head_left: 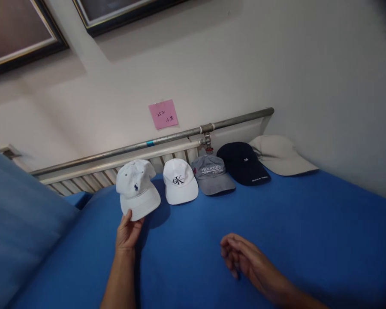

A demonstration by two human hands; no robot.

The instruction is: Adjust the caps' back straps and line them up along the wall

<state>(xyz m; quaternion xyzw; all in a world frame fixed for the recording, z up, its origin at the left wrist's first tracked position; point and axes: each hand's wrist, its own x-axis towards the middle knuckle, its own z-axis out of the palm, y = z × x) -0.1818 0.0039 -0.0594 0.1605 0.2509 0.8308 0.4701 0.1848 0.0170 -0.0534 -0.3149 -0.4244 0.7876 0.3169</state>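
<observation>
My left hand (128,234) grips the brim of a white baseball cap (137,186) with a small dark blue emblem, thumb on top and fingers beneath. That cap is tilted, held above the blue surface, its crown facing me. To its right sits a white cap (180,182) with dark letters on the front. Beside it rests a grey cap (214,176) with white lettering, then a dark navy cap (242,163). A beige cap (283,156) lies at the far right end. Over the blue surface, my right hand (242,259) is open, its fingers loosely curved around nothing.
A blue covered surface (186,257) stretches below the caps. Behind it run a metal pipe (119,151) and a radiator (99,176) along the wall. A pink note (163,114) is stuck above the pipe. A blue curtain (16,231) hangs at the left.
</observation>
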